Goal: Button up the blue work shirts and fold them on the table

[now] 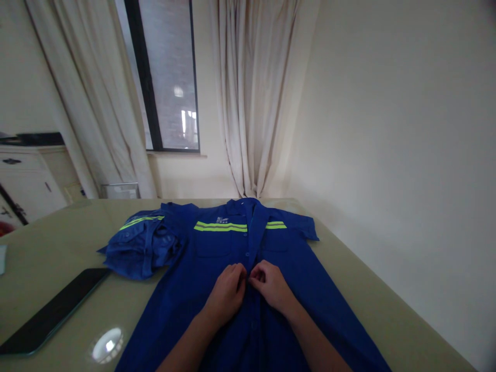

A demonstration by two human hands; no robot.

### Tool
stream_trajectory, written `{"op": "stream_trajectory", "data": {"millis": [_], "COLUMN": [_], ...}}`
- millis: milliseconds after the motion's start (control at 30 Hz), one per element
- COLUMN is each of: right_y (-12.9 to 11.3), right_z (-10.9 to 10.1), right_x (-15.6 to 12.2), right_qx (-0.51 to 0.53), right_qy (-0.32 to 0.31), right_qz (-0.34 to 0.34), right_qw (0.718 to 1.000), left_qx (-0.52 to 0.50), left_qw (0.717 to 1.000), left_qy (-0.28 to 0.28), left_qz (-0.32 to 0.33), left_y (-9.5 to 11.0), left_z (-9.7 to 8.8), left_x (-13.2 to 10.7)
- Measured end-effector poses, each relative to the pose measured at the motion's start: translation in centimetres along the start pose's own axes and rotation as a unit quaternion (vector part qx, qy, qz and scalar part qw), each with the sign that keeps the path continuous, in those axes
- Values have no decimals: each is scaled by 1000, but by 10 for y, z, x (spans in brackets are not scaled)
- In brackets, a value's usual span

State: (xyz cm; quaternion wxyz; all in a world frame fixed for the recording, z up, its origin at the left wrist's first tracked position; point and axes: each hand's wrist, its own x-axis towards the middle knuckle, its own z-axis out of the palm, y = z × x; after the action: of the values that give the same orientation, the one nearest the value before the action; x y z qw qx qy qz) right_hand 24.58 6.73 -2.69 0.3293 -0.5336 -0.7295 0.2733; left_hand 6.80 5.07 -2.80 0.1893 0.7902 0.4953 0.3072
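A blue work shirt with yellow-green reflective stripes lies flat on the table, collar away from me. My left hand and my right hand meet at the shirt's front placket, halfway down. Both are closed in a pinch on the placket's edges, around a button spot that their fingers hide. A second blue shirt, folded into a bundle, rests against the flat shirt's left shoulder.
A dark tablet lies on the table at the left, near the front edge. A white cabinet stands at the far left. Curtains and a window fill the wall behind; a plain wall runs along the right.
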Motion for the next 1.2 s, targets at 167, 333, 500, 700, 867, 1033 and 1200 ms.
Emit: {"op": "stream_trajectory", "data": {"millis": [167,333,500,700,867,1033,1200], "right_y": [-3,-3,-3,-5,-2,-4,-7], "right_z": [0,-1,-1,2,2,0,-1], "right_x": [-1,0,-1,-6,-5,-2,-3], "right_qx": [-47,-40,-44,-42,-21,-14,-7], "right_qy": [-11,-17,-18,2,-18,-16,-8], "right_qz": [6,2,-4,-16,-12,-14,-33], "right_qw": [999,999,999,999,1000,1000,999], "left_qx": [-31,-53,7,45,-27,-48,14], "left_qw": [999,997,997,998,997,996,996], "left_qy": [14,-1,11,19,-4,17,45], "left_qz": [-30,-62,-78,-47,-74,-77,-74], "left_y": [3,-1,-1,8,4,4,7], "left_z": [1,0,-1,0,-1,0,1], "left_x": [3,9,5,-2,2,1,0]}}
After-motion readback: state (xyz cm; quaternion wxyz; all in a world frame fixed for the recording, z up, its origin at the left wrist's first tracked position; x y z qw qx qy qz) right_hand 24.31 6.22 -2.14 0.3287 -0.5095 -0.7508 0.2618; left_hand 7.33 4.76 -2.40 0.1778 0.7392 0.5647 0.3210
